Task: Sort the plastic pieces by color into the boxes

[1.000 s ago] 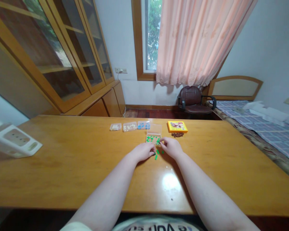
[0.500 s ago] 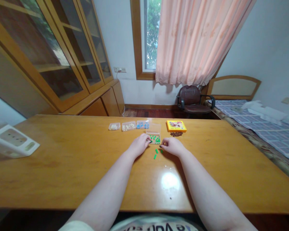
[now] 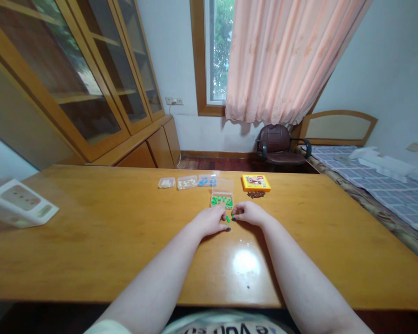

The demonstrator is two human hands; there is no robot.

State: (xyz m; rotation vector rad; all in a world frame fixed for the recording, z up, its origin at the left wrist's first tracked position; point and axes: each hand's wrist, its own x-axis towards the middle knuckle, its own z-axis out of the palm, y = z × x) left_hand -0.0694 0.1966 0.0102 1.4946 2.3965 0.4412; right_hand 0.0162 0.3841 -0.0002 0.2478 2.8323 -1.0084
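Several green pieces lie in a clear lidded box point(image 3: 212, 201), its lid open at the back. Just in front of the box, a loose green piece point(image 3: 227, 219) rests on the table between my hands. My left hand point(image 3: 214, 221) has thumb and fingers apart around a green piece that it partly hides, and holds nothing. Thumb and index finger of my right hand point(image 3: 245, 213) are pinched on a small green piece point(image 3: 233, 216) at the box's front right.
On the wooden table point(image 3: 125, 232) stand a blue-piece box point(image 3: 207, 180), a cream-piece box point(image 3: 187, 183) and a small box point(image 3: 166, 183). A yellow box point(image 3: 256, 183) lies behind brown pieces point(image 3: 256, 195). A white device point(image 3: 21, 202) is at the left.
My left hand has moved from the box's left side down and right to the loose pieces, its fingers now spread. My right hand has closed on a green piece.
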